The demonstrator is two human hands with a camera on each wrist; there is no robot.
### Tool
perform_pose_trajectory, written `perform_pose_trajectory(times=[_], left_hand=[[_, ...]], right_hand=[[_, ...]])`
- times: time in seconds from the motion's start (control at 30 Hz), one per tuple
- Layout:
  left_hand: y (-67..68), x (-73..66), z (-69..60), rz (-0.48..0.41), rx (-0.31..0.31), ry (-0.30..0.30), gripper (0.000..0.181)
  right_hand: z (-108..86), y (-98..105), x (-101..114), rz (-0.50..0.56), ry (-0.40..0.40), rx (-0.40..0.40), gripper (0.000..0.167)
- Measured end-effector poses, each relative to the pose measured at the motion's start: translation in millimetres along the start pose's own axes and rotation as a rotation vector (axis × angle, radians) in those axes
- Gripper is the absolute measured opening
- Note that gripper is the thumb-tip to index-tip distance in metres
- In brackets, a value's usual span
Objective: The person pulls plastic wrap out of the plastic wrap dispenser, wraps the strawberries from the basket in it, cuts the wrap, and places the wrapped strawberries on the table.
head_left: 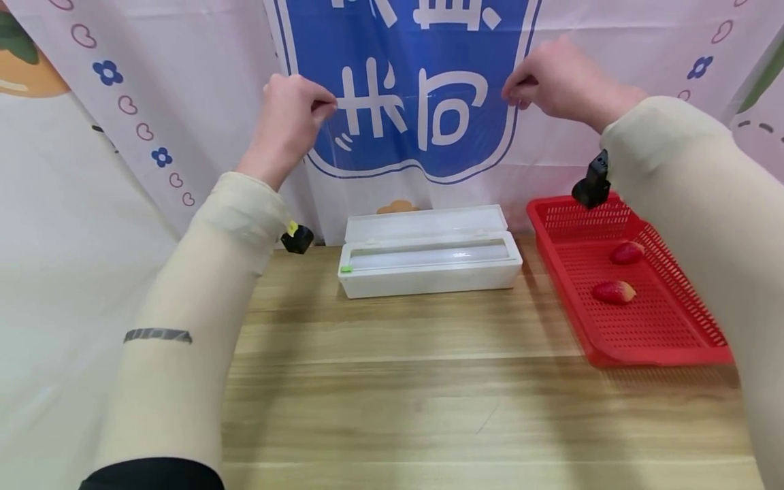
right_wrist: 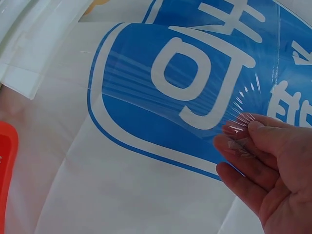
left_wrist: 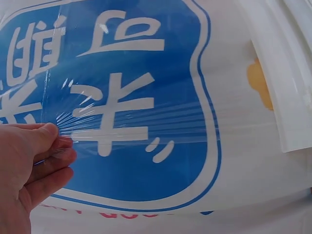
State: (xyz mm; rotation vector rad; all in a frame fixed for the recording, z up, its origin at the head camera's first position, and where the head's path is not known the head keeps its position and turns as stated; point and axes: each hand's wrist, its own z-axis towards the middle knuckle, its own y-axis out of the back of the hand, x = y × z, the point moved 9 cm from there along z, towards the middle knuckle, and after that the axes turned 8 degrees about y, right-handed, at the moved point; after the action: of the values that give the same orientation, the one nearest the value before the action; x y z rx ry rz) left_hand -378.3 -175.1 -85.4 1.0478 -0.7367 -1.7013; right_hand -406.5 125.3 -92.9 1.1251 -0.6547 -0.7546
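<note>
A sheet of clear plastic wrap (left_wrist: 122,124) is stretched between both hands, with creases fanning out from each grip. My left hand (head_left: 290,119) pinches one corner between thumb and fingers. The opposite corner is pinched by my right hand (head_left: 566,85); the right wrist view shows the same plastic wrap (right_wrist: 195,92) gathered at its fingertips. Both hands are raised well above the table, in front of the blue printed cloth. Below and between them stands a white wrap dispenser box (head_left: 431,279), its lid (head_left: 425,223) tipped back and a pale roll (head_left: 429,256) inside.
A red plastic basket (head_left: 643,357) stands on the right of the wooden table (head_left: 392,401), partly behind the right sleeve. Two red fruits, one fruit (head_left: 614,292) nearer and another fruit (head_left: 627,252) behind, lie in it. A printed cloth (head_left: 220,102) hangs along the back.
</note>
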Motion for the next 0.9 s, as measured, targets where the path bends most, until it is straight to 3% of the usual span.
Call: perform_pose_trajectory(times=[0.53,0.73,0.9], left_hand=[[32.2,-11.7,-19.4,-0.018,-0.032,-0.036,0.033],[49.3,-16.0,-39.1,-0.012,-0.063,-0.142,0.028],[59.8,-24.1,-63.9,-0.008,-0.071,-0.267,0.021]], right_hand=[[-16.7,26,7,-0.014,0.01,-0.032,0.033],[-29.3,36,23,-0.067,0.108,-0.07,0.03],[-50.0,45,26,-0.033,0.141,-0.093,0.026]])
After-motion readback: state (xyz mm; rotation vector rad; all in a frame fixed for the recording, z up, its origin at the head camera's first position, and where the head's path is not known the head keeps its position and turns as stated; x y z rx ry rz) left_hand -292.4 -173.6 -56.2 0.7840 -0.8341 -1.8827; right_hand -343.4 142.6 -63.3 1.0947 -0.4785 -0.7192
